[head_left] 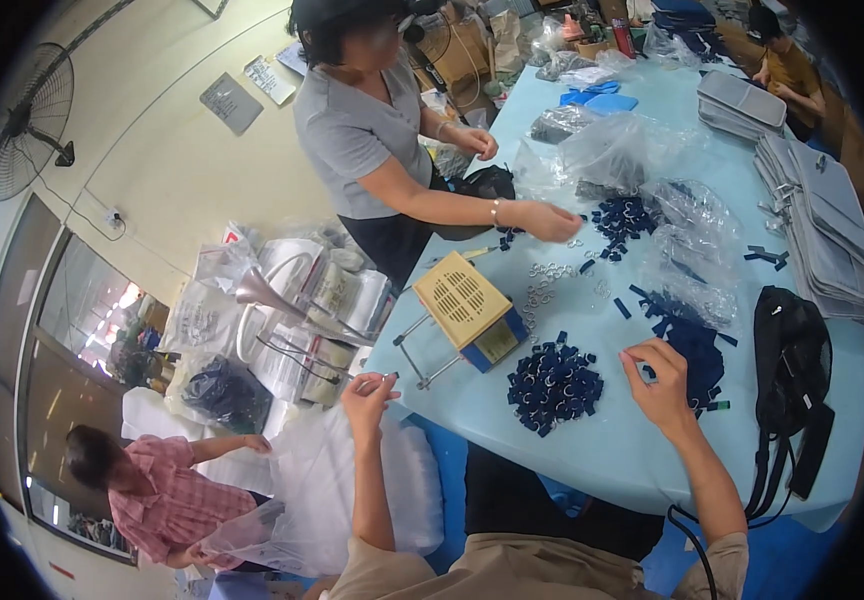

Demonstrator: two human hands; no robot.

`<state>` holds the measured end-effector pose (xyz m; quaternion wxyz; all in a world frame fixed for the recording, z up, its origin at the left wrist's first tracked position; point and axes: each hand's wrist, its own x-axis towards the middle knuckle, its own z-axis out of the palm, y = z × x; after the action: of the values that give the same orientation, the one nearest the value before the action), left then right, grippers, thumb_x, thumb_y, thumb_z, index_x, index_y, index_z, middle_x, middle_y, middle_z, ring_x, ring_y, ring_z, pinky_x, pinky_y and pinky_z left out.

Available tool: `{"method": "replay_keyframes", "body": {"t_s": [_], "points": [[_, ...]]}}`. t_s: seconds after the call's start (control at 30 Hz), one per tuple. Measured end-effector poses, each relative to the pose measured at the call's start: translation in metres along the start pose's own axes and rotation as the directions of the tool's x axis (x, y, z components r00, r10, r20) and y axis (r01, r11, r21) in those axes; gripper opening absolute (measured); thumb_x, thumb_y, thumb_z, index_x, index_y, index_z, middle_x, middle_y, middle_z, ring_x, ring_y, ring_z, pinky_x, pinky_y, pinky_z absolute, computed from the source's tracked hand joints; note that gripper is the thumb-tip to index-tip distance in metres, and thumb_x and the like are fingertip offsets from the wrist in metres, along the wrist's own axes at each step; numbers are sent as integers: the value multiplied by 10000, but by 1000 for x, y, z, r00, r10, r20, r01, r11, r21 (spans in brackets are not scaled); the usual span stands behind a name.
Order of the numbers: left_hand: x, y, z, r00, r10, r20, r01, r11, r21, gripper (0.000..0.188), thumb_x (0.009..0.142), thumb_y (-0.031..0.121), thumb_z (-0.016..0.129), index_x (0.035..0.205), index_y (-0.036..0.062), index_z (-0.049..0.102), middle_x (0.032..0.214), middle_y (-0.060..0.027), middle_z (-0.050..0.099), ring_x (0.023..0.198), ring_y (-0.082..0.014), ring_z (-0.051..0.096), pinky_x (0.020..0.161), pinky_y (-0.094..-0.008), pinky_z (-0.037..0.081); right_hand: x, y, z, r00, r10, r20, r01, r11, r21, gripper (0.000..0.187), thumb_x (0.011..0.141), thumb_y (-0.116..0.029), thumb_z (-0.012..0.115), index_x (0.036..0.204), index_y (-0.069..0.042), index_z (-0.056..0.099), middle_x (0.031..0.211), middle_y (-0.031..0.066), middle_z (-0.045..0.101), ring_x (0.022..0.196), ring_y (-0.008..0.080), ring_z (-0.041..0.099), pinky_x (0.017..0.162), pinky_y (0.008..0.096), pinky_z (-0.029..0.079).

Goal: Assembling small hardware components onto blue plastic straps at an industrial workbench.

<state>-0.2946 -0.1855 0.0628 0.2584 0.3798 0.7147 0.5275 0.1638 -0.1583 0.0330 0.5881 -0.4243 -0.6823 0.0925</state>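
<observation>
My left hand (365,402) is raised at the table's near left edge, beside a beige and blue boxy machine (464,300) with metal rods. Its thumb and fingers pinch a small dark piece (392,376), too small to name. My right hand (664,388) hovers near a heap of navy fabric strips (697,358), thumb and forefinger curled together; whatever is between them cannot be made out. Between my hands lies a pile of navy fabric tabs (552,388) with metal rings. Loose metal rings (544,285) are scattered beyond it.
Across the light blue table (512,440), a person in grey (372,130) reaches toward another tab pile (624,222). Clear plastic bags (607,155) lie beyond. Stacked grey fabric pieces (817,215) and a black bag (790,365) line the right side. A person in plaid (167,490) handles plastic at left.
</observation>
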Motion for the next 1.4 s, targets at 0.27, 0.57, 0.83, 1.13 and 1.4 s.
{"method": "replay_keyframes", "body": {"t_s": [0.27, 0.57, 0.83, 1.13, 1.4], "points": [[32, -13, 14, 948, -249, 195, 299, 910, -288, 274, 790, 90, 828, 949, 65, 607, 952, -130, 730, 651, -225, 722, 420, -178, 451, -4, 10, -3, 989, 145, 35, -145, 989, 18, 59, 817, 12, 733, 829, 23, 677, 758, 111, 644, 664, 212, 646, 623, 286, 500], [53, -29, 12, 904, -306, 299, 406, 833, -376, 230, 830, 89, 795, 973, 65, 616, 1013, -120, 718, 712, -224, 721, 474, -195, 509, -7, 13, 2, 983, 140, 118, -135, 990, -47, 82, 816, -52, 744, 791, 0, 685, 717, 102, 642, 631, 232, 647, 581, 325, 488], [55, -19, 19, 913, -293, 283, 372, 884, -283, 205, 815, 109, 811, 898, 114, 623, 884, -55, 720, 661, -130, 676, 435, -173, 433, -8, 15, 4, 978, 164, 129, -161, 986, -29, 98, 827, -73, 741, 787, -3, 686, 715, 103, 642, 614, 233, 641, 558, 329, 480], [57, -14, 19, 914, -283, 291, 356, 904, -238, 196, 814, 106, 813, 848, 142, 624, 799, 17, 683, 597, -67, 609, 428, -169, 403, -8, 14, 3, 976, 161, 144, -157, 987, -36, 107, 836, -81, 736, 786, -2, 685, 714, 104, 642, 615, 233, 644, 553, 325, 482], [60, -15, 16, 916, -289, 280, 358, 903, -238, 184, 813, 94, 802, 867, 143, 632, 810, 19, 679, 589, -67, 587, 444, -169, 402, -9, 15, 4, 978, 160, 137, -160, 987, -14, 104, 837, -75, 736, 787, 1, 685, 715, 107, 642, 611, 230, 644, 548, 319, 486]]}}
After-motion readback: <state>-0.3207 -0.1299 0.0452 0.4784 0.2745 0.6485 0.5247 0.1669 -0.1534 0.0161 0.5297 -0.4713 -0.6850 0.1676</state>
